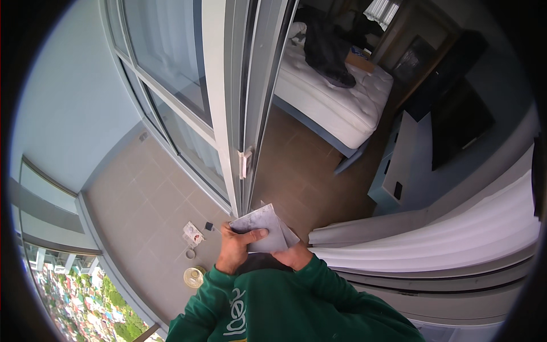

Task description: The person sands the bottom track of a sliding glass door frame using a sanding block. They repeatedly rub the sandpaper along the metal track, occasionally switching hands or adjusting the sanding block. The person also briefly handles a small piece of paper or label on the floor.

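Observation:
Light grey rectangular sheets [261, 227], overlapping and stiff-looking, are held in front of my body; the upper one has darker smudges. My left hand [235, 246] closes on their left side, its thumb lying flat across the top sheet. At the lower right, my right hand [295, 256] grips the other edge, its fingers partly hidden beneath. What the sheets are made of cannot be told. Just beyond them stands the edge of a sliding glass door [221, 114], with a pale latch [245, 164] on its frame.
On the balcony tiles at left lie a round tin [194, 277], a small ring-shaped item [190, 253], a stained white piece [193, 233] and a small black object [209, 226]. Inside are a bed [330, 108], a low cabinet [390, 171] and a white curtain [433, 236]. A railing [91, 251] borders the left.

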Demonstrator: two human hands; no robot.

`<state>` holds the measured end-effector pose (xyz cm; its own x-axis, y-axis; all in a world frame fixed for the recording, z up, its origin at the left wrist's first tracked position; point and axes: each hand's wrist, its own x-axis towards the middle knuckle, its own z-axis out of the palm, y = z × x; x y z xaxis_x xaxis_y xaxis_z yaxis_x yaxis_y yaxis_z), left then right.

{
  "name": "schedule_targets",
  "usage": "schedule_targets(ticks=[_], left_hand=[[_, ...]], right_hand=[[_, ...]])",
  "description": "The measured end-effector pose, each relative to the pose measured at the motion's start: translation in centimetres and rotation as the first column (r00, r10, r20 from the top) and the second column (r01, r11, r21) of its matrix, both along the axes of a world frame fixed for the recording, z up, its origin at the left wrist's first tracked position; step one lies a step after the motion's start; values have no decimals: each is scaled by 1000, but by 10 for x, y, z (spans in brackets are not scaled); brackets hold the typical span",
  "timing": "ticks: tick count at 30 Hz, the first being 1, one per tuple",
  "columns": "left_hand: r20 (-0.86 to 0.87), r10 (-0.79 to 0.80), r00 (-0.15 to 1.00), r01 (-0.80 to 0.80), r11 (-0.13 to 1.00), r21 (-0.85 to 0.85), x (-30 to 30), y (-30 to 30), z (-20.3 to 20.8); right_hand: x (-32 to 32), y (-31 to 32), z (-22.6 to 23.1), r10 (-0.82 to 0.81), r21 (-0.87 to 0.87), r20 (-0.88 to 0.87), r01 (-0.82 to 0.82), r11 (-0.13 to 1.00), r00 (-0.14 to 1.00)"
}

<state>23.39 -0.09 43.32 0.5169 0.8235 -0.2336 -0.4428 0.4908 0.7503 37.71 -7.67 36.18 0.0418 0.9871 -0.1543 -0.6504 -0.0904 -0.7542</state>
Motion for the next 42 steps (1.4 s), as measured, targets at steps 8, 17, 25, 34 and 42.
schedule_targets(ticks=[8, 17, 25, 34, 42], left_hand=[[21, -16, 1000, 18, 994, -106, 10, -33, 23], [35, 82, 996, -69, 958, -280, 19, 1, 17], [59, 75, 995, -49, 931, -361, -2, 17, 1], [-296, 363, 883, -287, 919, 271, -1, 17, 5], [-476, 391, 788, -123, 857, 500, 2, -10, 4]], right_hand=[[14, 9, 27, 23, -24, 188, -18, 1000, 982], [23, 24, 16, -194, 302, 761, -73, 951, 620], [38, 2, 29, 23, -369, 376, 127, 921, 926], [14, -2, 62, -426, -126, 379, 502, 856, 822], [-2, 7, 58, -412, -180, 315, 480, 859, 855]])
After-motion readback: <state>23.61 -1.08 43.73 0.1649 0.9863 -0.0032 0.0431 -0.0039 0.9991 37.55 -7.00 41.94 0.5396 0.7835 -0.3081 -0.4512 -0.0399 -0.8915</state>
